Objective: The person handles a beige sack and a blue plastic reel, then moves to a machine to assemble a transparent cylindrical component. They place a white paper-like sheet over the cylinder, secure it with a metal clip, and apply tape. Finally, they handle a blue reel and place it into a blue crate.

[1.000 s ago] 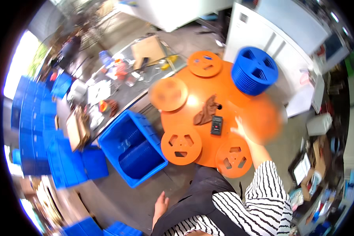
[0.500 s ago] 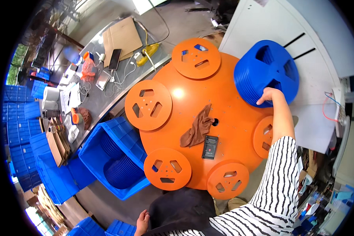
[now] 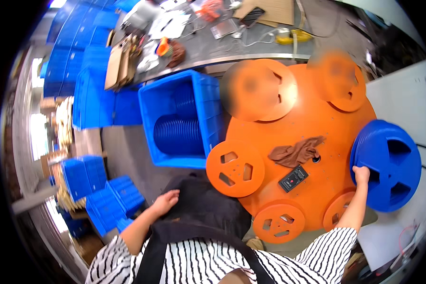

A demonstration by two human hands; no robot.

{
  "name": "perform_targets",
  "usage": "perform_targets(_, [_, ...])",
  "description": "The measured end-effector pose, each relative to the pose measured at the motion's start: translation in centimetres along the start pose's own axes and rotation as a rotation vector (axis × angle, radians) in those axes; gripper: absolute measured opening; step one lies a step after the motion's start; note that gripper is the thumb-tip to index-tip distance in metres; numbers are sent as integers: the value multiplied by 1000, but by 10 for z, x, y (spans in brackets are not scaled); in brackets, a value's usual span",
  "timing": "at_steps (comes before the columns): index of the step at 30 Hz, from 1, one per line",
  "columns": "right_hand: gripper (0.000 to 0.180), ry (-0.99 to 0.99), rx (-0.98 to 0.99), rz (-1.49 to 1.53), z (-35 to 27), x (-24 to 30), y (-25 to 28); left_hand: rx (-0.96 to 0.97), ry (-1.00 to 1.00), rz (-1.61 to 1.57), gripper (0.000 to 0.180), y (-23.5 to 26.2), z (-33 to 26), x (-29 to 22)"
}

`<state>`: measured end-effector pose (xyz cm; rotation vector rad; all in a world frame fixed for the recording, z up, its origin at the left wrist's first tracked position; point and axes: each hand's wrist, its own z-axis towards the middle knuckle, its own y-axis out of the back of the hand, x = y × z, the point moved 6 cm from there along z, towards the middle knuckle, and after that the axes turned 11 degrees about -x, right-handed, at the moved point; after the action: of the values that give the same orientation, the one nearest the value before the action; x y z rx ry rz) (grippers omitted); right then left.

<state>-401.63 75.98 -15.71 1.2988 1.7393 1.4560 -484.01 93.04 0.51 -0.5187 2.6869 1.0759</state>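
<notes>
My right hand (image 3: 361,174) grips the near-left rim of a blue plastic reel (image 3: 402,176), its fingers hooked at the edge beside a cutout. That reel tops a stack of blue reels standing at the right of a large round orange table (image 3: 336,125). Free of the table, my left hand (image 3: 165,202) hangs over the black apron (image 3: 199,203), open and holding nothing. Orange slotted discs sit around the table's rim, one (image 3: 235,169) nearest my left hand. In the table's middle lie a brown cloth (image 3: 296,152) and a small black device (image 3: 293,178).
A blue crate (image 3: 149,137) with rows of blue reels (image 3: 177,135) stands left of the table. Behind it runs a metal bench (image 3: 203,49) with a phone (image 3: 252,16), papers and cables. Blue bins (image 3: 85,175) stand at left; a white panel (image 3: 407,94) borders the right.
My view has turned, shifting the table and blue stack rightward in the picture. My left hand has come up fully into view. My right hand remains at the blue stack.
</notes>
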Motion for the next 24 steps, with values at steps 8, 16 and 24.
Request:
perform_targets(8, [30, -210, 275, 907, -190, 174, 94, 139, -34, 29, 45, 16, -18, 35])
perform_targets(16, [51, -224, 620, 1895, -431, 372, 139, 87, -347, 20, 42, 81, 32, 76])
perform_targets(24, [35, 13, 999, 2472, -626, 543, 44, -538, -731, -188, 76, 284, 8, 130])
